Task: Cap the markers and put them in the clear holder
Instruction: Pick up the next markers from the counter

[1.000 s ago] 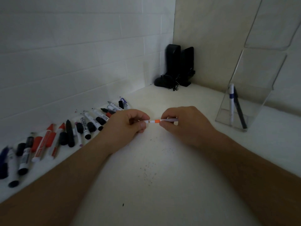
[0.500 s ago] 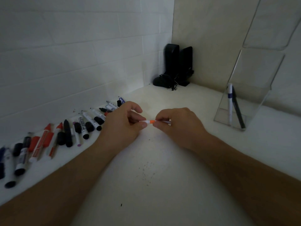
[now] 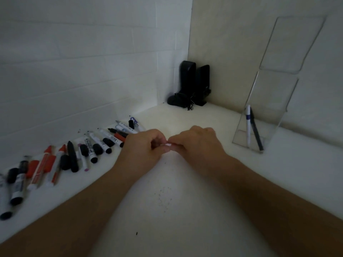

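Note:
My left hand [image 3: 143, 145] and my right hand [image 3: 196, 145] meet fingertip to fingertip over the middle of the white table. Between them they pinch a thin white marker [image 3: 168, 145], of which only a short white bit shows; the rest is hidden in the fingers. The clear holder [image 3: 267, 115] stands at the right with two capped pens in it, a white one with a blue band [image 3: 248, 125] and a dark one [image 3: 256, 130]. A row of loose markers and caps [image 3: 89, 147], black, red and white, lies along the left wall.
Two black speakers [image 3: 193, 84] with a cable stand in the far corner. White tiled wall runs along the left, a beige wall behind the holder. Small dark specks [image 3: 164, 199] dot the table in front of my hands.
My hands have come together: the orange band and white barrel seen between them earlier are now almost wholly covered by the fingers. The view shifted slightly.

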A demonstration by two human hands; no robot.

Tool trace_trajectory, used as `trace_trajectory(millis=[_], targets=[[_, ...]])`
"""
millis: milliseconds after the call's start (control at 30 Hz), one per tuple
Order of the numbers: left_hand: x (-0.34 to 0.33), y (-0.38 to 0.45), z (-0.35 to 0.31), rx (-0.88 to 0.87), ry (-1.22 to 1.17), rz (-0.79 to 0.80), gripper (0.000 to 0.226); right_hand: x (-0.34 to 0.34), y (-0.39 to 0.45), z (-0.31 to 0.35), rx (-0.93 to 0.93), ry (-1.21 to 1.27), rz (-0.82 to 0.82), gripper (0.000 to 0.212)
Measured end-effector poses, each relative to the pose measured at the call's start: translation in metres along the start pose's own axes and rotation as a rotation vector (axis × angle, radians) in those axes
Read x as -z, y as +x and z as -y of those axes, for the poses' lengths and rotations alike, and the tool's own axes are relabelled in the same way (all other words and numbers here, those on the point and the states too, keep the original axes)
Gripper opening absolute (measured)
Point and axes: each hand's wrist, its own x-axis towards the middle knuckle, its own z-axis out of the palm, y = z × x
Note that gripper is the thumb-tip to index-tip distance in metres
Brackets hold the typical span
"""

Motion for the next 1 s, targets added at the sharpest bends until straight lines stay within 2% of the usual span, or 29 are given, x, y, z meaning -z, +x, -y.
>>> trace_trajectory(millis=[100, 200, 267, 300, 333, 400, 467, 567, 667, 767, 900, 1000], targets=[[-0.001, 0.001, 0.000, -0.014, 0.090, 0.052, 0.018, 0.009, 0.001, 0.003, 0.002, -0.014, 0.060, 0.029], [-0.001, -0.003, -0.004, -0.126, 0.146, 0.144, 0.041, 0.035, -0.003, -0.009, -0.035, 0.044, 0.047, 0.025], [0.000, -0.007, -0.008, -0.192, 0.160, 0.251, 0.053, 0.065, -0.006, -0.024, -0.110, 0.205, -0.074, 0.019], [0.000, -0.009, -0.012, -0.226, 0.175, 0.295, 0.055, 0.083, -0.008, -0.033, -0.150, 0.274, -0.187, 0.013], [0.001, -0.011, -0.014, -0.259, 0.191, 0.323, 0.055, 0.102, -0.009, -0.042, -0.193, 0.332, -0.321, 0.007], [-0.001, -0.015, -0.019, -0.314, 0.195, 0.344, 0.052, 0.135, -0.014, -0.060, -0.312, 0.445, -0.550, 0.011], [-0.005, -0.020, -0.026, -0.366, 0.186, 0.342, 0.044, 0.152, -0.018, -0.074, -0.397, 0.509, -0.624, 0.012], [-0.006, -0.024, -0.033, -0.428, 0.193, 0.339, 0.036, 0.144, -0.025, -0.090, -0.501, 0.377, -0.552, 0.009], [-0.004, -0.025, -0.032, -0.414, 0.202, 0.338, 0.034, 0.123, -0.029, -0.105, -0.560, 0.206, -0.448, 0.002], [-0.001, -0.026, -0.029, -0.385, 0.209, 0.342, 0.033, 0.109, -0.029, -0.114, -0.613, 0.060, -0.348, 0.014], [0.000, -0.026, -0.024, -0.333, 0.220, 0.310, 0.030, 0.104, -0.029, -0.117, -0.653, -0.139, -0.127, 0.036], [0.000, -0.023, -0.019, -0.272, 0.255, 0.283, 0.025, 0.107, -0.028, -0.109, -0.644, -0.107, -0.197, 0.042]])
